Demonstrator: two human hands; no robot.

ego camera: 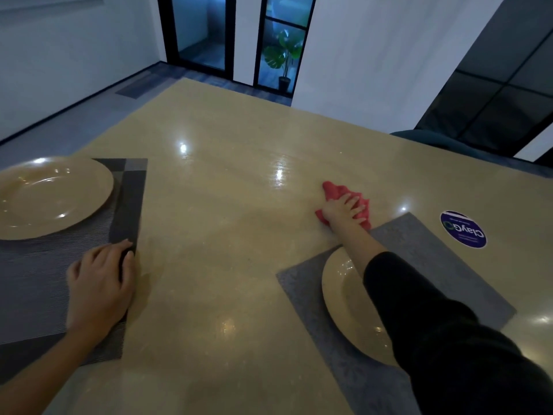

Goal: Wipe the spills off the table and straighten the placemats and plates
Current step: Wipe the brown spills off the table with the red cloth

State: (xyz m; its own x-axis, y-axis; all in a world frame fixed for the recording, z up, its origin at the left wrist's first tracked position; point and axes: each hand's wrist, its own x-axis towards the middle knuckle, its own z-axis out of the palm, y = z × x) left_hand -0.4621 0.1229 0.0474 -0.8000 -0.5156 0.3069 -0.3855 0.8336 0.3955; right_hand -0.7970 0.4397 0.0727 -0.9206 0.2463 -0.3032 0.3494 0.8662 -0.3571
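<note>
My right hand [344, 211] presses flat on a crumpled red cloth [336, 191] on the beige table [227, 205], just beyond the far corner of a grey placemat [425, 253]. A tan plate [344, 298] sits on that mat, partly hidden under my black sleeve. A wet, shiny streak [281, 175] lies beyond the cloth. My left hand [100, 283] rests palm down on the right edge of a dark striped placemat [36, 274], fingers spread. A second tan plate [51, 196] sits at that mat's far left, overhanging it.
A round blue and white sticker [463, 229] lies on the table right of the grey mat. A dark teal chair back [431, 139] stands at the far right edge. Beyond the table are a glass door and a potted plant [284, 61].
</note>
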